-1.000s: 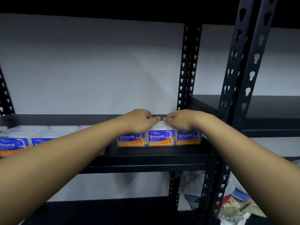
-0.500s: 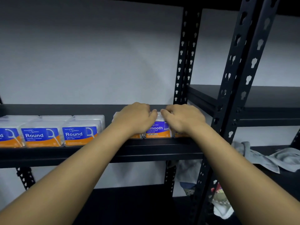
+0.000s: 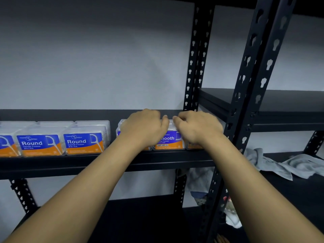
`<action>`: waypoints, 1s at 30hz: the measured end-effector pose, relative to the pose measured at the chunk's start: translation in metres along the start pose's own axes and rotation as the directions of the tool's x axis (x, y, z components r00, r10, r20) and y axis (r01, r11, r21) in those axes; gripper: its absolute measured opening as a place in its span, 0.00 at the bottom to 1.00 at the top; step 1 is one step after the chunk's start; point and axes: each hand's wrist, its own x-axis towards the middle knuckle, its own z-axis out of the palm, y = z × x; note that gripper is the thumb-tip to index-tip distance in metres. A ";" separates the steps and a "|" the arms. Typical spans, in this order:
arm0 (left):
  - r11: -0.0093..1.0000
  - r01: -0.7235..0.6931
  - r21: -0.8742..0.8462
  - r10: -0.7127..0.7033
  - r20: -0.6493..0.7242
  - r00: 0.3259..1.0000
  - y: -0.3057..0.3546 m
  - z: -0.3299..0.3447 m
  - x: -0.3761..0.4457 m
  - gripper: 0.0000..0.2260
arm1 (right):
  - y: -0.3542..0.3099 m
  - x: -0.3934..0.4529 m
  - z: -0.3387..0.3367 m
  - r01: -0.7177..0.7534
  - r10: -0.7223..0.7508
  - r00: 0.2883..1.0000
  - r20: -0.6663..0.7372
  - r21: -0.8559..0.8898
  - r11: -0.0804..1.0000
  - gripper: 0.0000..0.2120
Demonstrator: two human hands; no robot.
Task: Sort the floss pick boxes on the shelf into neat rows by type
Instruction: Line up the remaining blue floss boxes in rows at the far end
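On the black shelf (image 3: pixel 73 163) a row of clear "Round" floss pick boxes (image 3: pixel 84 142) with blue and orange labels stands at the left. To their right stands a row of "Smooth" boxes (image 3: pixel 169 141) with purple and orange labels. My left hand (image 3: pixel 143 128) lies curled over the left Smooth box and covers its label. My right hand (image 3: pixel 198 127) lies curled over the right Smooth box. The middle Smooth box shows between both hands. Fingertips of the two hands sit close together on top of it.
A black slotted upright (image 3: pixel 194 67) rises just behind the Smooth boxes and a second one (image 3: pixel 252 85) stands nearer on the right. The neighbouring rack holds a grey cloth (image 3: pixel 273 163). More cloth and coloured items (image 3: pixel 201 195) lie below. A grey wall backs the shelf.
Both hands have stayed on top of the Smooth boxes and slid slightly forward over their labels. The view shifted, showing more of the Round boxes at the left.
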 end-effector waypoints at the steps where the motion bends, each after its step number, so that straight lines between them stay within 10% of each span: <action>1: 1.000 0.003 0.009 -0.003 -0.004 1.000 0.001 -0.001 -0.001 0.21 | 0.000 -0.001 -0.001 0.002 -0.002 1.000 -0.001 -0.003 1.000 0.21; 30: 0.998 0.053 -0.017 -0.051 0.081 0.995 0.014 -0.009 -0.007 0.17 | 0.006 0.001 0.000 0.075 -0.075 0.997 0.026 0.019 0.997 0.21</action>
